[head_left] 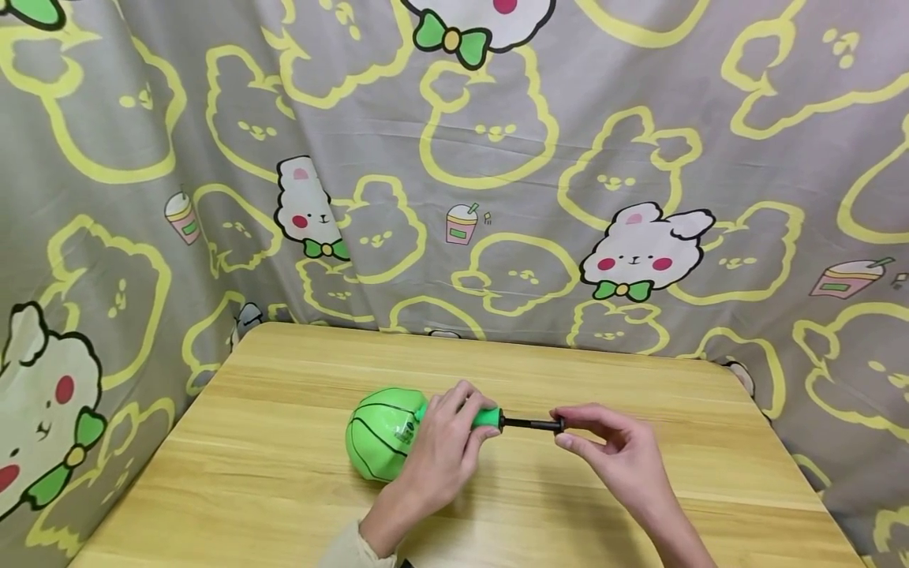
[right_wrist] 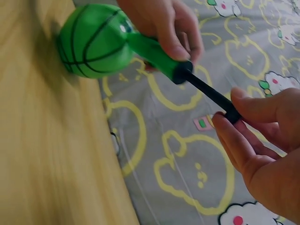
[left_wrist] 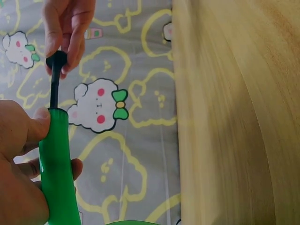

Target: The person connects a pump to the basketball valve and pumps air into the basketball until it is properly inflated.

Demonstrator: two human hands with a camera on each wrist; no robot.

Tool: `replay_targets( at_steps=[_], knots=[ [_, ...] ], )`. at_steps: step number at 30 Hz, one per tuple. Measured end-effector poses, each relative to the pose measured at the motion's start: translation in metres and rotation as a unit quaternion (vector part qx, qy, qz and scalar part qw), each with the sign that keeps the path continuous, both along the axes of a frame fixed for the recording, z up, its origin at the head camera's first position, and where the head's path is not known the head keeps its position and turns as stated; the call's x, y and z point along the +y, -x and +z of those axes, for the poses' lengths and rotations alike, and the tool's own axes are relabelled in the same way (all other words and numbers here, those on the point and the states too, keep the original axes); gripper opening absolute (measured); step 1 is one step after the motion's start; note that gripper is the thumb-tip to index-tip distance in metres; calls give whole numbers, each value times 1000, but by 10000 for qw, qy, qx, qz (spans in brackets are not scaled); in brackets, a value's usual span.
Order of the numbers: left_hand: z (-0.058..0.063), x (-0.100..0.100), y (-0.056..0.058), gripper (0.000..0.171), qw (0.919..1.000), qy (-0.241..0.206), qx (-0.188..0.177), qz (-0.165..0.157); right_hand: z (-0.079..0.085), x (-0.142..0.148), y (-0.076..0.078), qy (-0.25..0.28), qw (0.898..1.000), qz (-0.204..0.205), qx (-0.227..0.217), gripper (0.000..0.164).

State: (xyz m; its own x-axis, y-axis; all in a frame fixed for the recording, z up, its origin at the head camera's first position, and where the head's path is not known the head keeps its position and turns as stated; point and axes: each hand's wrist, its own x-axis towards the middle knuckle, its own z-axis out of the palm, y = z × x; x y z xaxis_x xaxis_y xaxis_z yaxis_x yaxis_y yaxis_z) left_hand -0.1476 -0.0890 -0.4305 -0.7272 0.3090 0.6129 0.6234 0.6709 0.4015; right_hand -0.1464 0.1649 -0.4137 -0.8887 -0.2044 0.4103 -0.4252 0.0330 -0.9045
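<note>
I watch the left hand (head_left: 442,450) grip a green cylindrical hand pump (head_left: 487,417) against a black-lined green ball (head_left: 378,435) on the pale wooden table (head_left: 277,442); the right hand (head_left: 623,454) pinches the pump's black end knob (left_wrist: 56,59).

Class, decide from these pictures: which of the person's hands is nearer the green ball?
Left. The left hand grips the green pump beside the ball; the right hand is farther off, pinching the black handle.
</note>
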Motion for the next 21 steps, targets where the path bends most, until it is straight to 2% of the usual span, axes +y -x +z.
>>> replay_targets(
  at_steps=[3, 14, 21],
  knots=[
    [0, 1, 0, 20, 10000, 45, 8, -27, -4, -9, -1, 211, 9998, 19, 45, 30],
    [1, 6, -4, 19, 9997, 187, -22, -123, -19, -34, -5, 238, 9996, -31, 133, 29],
    [1, 6, -5, 19, 9996, 226, -104, -112, -20, -37, -6, 200, 9998, -44, 5, 29]
  ],
)
